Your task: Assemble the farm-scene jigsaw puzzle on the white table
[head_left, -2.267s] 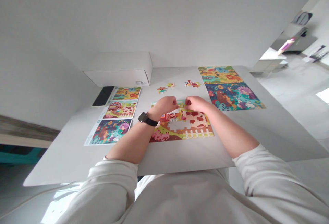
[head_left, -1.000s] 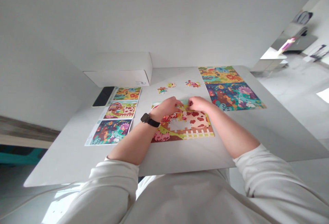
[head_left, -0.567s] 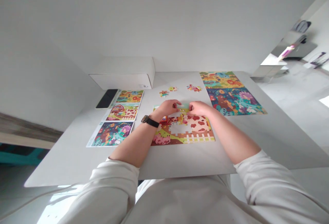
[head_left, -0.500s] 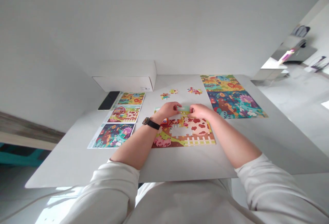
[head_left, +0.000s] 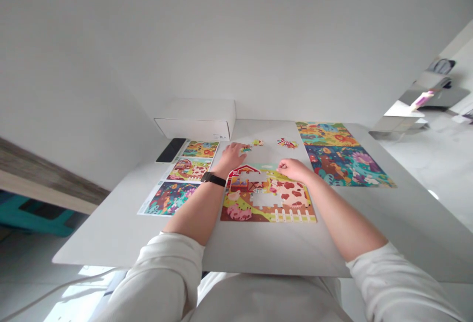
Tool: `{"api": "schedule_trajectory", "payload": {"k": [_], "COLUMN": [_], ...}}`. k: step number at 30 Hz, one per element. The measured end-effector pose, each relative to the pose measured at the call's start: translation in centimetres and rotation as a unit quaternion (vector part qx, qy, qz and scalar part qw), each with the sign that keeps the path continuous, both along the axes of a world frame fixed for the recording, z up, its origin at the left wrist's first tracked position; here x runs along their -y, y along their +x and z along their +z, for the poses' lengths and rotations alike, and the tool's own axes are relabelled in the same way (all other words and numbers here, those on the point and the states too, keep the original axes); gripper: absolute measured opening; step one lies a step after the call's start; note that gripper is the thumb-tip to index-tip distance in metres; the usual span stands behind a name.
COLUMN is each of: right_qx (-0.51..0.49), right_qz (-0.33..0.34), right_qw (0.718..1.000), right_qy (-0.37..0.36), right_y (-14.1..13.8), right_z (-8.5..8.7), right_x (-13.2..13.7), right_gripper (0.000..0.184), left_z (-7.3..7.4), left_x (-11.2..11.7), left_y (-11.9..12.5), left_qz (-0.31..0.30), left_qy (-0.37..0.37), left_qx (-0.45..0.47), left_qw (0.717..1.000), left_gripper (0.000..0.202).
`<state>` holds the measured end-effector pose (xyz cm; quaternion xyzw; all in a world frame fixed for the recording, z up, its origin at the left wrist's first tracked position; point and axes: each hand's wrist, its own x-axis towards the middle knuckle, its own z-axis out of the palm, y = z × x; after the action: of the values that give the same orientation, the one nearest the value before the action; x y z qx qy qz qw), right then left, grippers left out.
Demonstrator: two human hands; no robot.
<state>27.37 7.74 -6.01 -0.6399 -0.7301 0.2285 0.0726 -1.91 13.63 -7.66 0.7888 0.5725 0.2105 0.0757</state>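
Observation:
A farm puzzle (head_left: 268,203) with a red barn and a spotted cow lies in front of me on the white table (head_left: 258,248), with two bare gaps in its middle. My left hand (head_left: 231,157), with a black watch on its wrist, reaches past the puzzle's top left corner. Its bent fingers rest on a small loose piece (head_left: 245,148). My right hand (head_left: 291,168) sits curled at the puzzle's top edge, fingertips pressed on a pale green piece (head_left: 269,167) there.
Two more loose pieces (head_left: 257,142) (head_left: 287,143) lie beyond the puzzle. Two finished puzzles (head_left: 340,157) lie to the right. A picture sheet (head_left: 185,177), a black phone (head_left: 170,150) and a white box (head_left: 197,121) are at the left and back.
Both hands held the pale green piece over the puzzle's top edge. Now my left hand has let go and moved up and left to a loose piece; my view has shifted.

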Motion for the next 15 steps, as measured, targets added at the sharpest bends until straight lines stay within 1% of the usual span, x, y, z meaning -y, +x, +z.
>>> {"api": "schedule_trajectory", "payload": {"k": [3, 6, 9, 12, 15], "right_qx": [0.003, -0.004, -0.01, -0.026, -0.05], "right_qz": [0.003, 0.0, -0.004, -0.001, 0.006], "right_qw": [1.0, 1.0, 1.0, 0.998, 0.997], "right_qy": [0.012, 0.021, 0.03, 0.049, 0.066], "right_y": [-0.4, -0.5, -0.6, -0.7, -0.8], "right_z": [-0.4, -0.5, -0.2, 0.4, 1.2], "right_x": [0.0, 0.0, 0.2, 0.5, 0.8], "right_gripper": [0.015, 0.016, 0.014, 0.013, 0.014], "left_z": [-1.0, -1.6, -1.7, -1.5, -1.1], "left_x": [-0.2, -0.5, -0.6, -0.6, -0.5], "left_y": [0.1, 0.5, 0.7, 0.7, 0.7], "left_qz": [-0.002, 0.01, 0.026, 0.037, 0.033], "left_qy": [-0.024, -0.046, -0.047, -0.016, 0.011], "left_qx": [-0.045, -0.088, -0.114, -0.123, -0.114], "left_qw": [0.999, 0.995, 0.992, 0.992, 0.993], "left_gripper": [0.055, 0.055, 0.051, 0.048, 0.043]}}
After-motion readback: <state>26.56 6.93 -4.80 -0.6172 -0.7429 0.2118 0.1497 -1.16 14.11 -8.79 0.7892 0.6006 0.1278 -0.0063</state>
